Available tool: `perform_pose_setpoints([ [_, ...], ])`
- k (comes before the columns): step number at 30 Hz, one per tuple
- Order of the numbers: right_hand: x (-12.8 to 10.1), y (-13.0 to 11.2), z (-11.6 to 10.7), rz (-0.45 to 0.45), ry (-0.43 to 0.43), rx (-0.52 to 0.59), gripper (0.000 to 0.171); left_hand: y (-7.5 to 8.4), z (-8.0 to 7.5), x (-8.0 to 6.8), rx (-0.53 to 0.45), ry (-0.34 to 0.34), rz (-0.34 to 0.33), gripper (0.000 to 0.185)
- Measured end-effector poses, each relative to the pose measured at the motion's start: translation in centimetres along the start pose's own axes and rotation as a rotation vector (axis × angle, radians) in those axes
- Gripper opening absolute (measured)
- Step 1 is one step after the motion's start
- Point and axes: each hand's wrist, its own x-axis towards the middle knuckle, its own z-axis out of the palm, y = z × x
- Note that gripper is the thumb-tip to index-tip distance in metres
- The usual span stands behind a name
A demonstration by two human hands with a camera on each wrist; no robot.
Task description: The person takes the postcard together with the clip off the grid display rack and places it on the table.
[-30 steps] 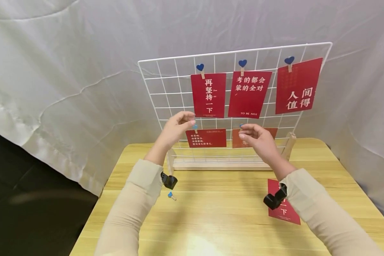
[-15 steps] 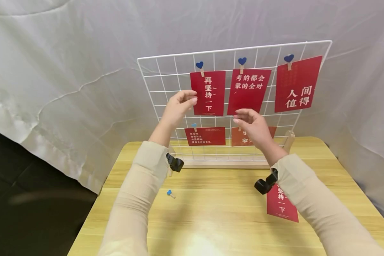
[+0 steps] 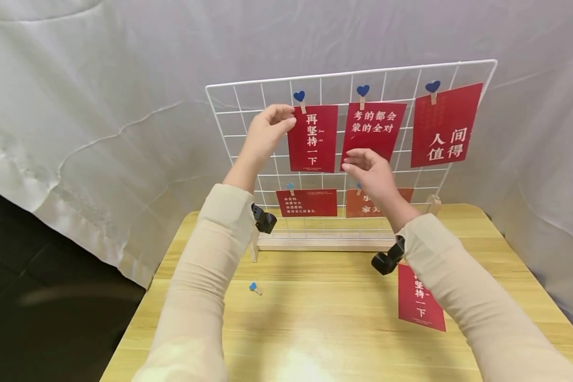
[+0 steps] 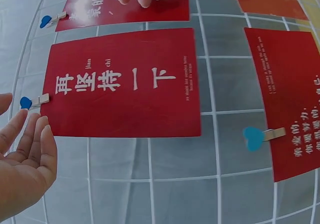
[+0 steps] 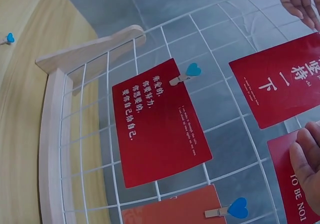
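My left hand (image 3: 265,135) is raised at the upper left red card (image 3: 313,151), close to its heart clothespin (image 3: 300,97). In the left wrist view, the fingertips (image 4: 46,129) lie at that card's corner; whether they touch it, I cannot tell. The thumb stays apart from them, pinching nothing. My right hand (image 3: 370,172) is in front of the lower part of the upper middle red card (image 3: 379,119), its fingers loosely bent and holding nothing. Both cards hang by blue heart clothespins on the white wire grid (image 3: 241,135).
A third red card (image 3: 444,127) hangs at upper right. Below hang a red horizontal card (image 3: 305,204) and an orange one (image 3: 355,204), partly hidden. On the wooden table (image 3: 315,307) lie a loose heart clothespin (image 3: 255,288) and a red card (image 3: 420,300), partly covered by the right sleeve.
Both hands have risen from the lower row of cards: the left to the upper left card's clothespin, the right to the upper middle card's lower part. The hung cards have stayed in place.
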Motion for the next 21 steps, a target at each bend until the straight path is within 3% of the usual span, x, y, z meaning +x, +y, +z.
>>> perform_pose_setpoints([
  [11, 0.7, -0.4, 0.6, -0.017, 0.019, 0.037, 0.036, 1.1, -0.1, 1.5, -0.044, 0.002, -0.037, 0.031],
  [21, 1.4, -1.5, 1.5, -0.037, 0.111, -0.002, 0.034, 2.5, 0.0, 2.4, 0.136, -0.036, -0.072, 0.036],
])
